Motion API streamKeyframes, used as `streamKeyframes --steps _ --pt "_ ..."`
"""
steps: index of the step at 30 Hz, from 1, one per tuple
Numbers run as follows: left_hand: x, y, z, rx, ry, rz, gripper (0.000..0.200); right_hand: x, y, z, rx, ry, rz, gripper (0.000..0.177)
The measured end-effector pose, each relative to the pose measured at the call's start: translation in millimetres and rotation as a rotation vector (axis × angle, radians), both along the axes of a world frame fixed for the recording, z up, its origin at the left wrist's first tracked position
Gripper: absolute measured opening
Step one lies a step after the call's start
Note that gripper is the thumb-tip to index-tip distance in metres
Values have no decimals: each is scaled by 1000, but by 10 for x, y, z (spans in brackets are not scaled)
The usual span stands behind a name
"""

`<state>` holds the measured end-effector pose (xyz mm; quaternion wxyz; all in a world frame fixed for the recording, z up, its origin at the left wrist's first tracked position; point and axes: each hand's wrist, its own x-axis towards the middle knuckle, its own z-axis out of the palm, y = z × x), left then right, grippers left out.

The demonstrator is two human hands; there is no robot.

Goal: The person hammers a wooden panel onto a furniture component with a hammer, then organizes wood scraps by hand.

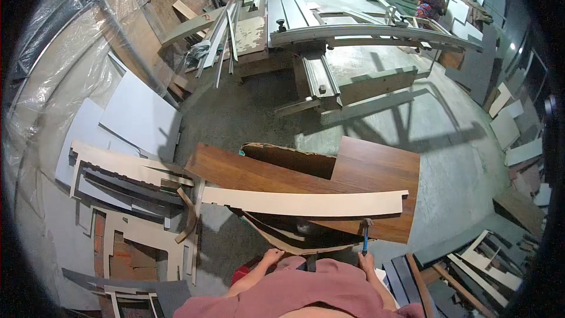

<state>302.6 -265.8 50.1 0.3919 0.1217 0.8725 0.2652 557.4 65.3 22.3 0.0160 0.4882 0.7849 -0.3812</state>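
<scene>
My right hand is closed round the blue handle of a hammer, its head up by the lower edge of a brown wood-grain board. My left hand is closed at the near edge of a cardboard box; whether it grips that edge is too small to tell. A long pale wooden strip lies across the brown board, in front of both hands. The board rests over the open cardboard, whose far flap shows through the board's cut-out.
Cut pale frames and white panels stand at the left. A sliding table saw is ahead, with a long metal fence. Offcuts lie at the right. Another person stands at the far right.
</scene>
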Motion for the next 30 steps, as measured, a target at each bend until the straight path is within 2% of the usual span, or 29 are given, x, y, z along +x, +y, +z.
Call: streamKeyframes --steps 12,14,16,21,22,24,26,27,30 --pt "6 -89 -228 18 8 -19 44 61 17 -258 8 34 -21 38" --pt "19 -89 -223 14 -113 84 43 54 10 -206 19 36 -7 37" --pt "24 -83 -175 6 -93 62 43 23 0 -71 32 39 7 37" --pt "35 -3 18 3 -62 40 41 -43 -20 248 -121 26 -46 36" --pt "27 -3 21 -1 -71 17 41 -48 -20 201 -118 28 -47 36" --pt "22 -22 -15 -1 -77 -7 41 54 11 -260 -19 15 -31 37" --pt "14 -39 -100 35 10 -52 41 7 20 -43 -67 -47 -21 40" --pt "2 -24 -98 38 13 -54 41 -15 21 49 -120 -112 -9 43" --pt "-14 -4 -53 10 -40 -26 41 -37 23 124 -152 -99 -10 44"
